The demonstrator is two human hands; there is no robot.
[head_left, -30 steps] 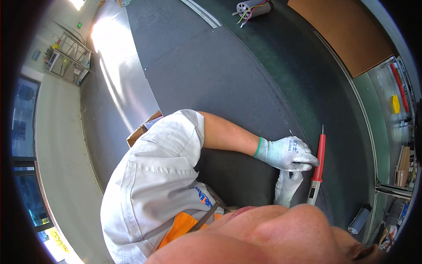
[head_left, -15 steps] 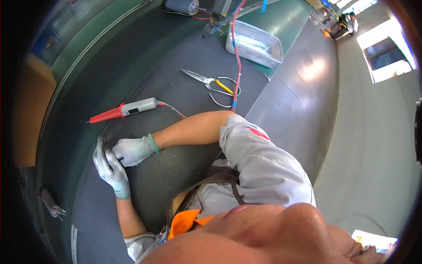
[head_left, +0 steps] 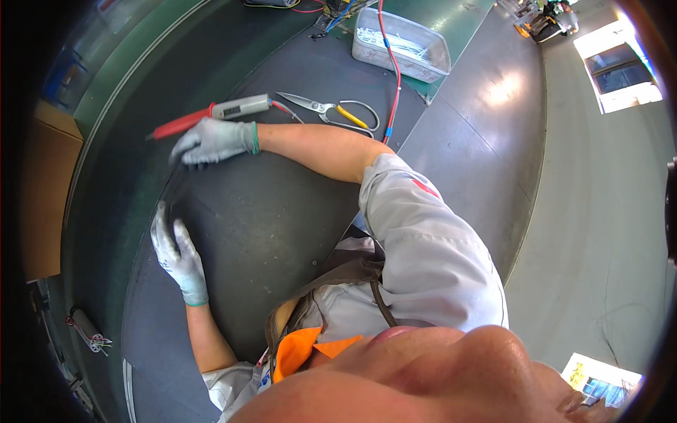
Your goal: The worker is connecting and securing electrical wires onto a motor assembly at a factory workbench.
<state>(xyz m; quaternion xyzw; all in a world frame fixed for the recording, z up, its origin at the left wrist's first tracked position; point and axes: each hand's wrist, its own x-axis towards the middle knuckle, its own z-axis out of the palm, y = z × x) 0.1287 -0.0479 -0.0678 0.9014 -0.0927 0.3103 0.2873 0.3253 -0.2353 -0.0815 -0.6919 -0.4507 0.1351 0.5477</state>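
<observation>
My right hand (head_left: pixel 217 141), in a whitish glove with a green cuff, lies beside a red-and-grey test probe (head_left: pixel 240 107) with a pointed tip and a cable. Its back seems to touch the red part, and its fingers reach left, slightly bent and a little blurred. Nearer me, my left hand (head_left: pixel 180 257), gloved alike, rests over the dark mat (head_left: pixel 261 218) with fingers apart and nothing visible in them. A faint dark smear runs between the two hands; I cannot make out what it is. Scissors (head_left: pixel 328 111) with a yellow handle wrap lie right of the probe.
A grey plastic bin (head_left: pixel 402 46) of white strips stands at the far right, a red cable (head_left: pixel 392 77) hanging before it. A small cylindrical motor (head_left: pixel 88 330) with wires lies at left, below a cardboard box (head_left: pixel 53 190). The bench edge (head_left: pixel 410 144) runs along the right.
My right hand has moved away from my left and farther off. The probe has shifted away from me, closer to the scissors. The whole view has shifted somewhat.
</observation>
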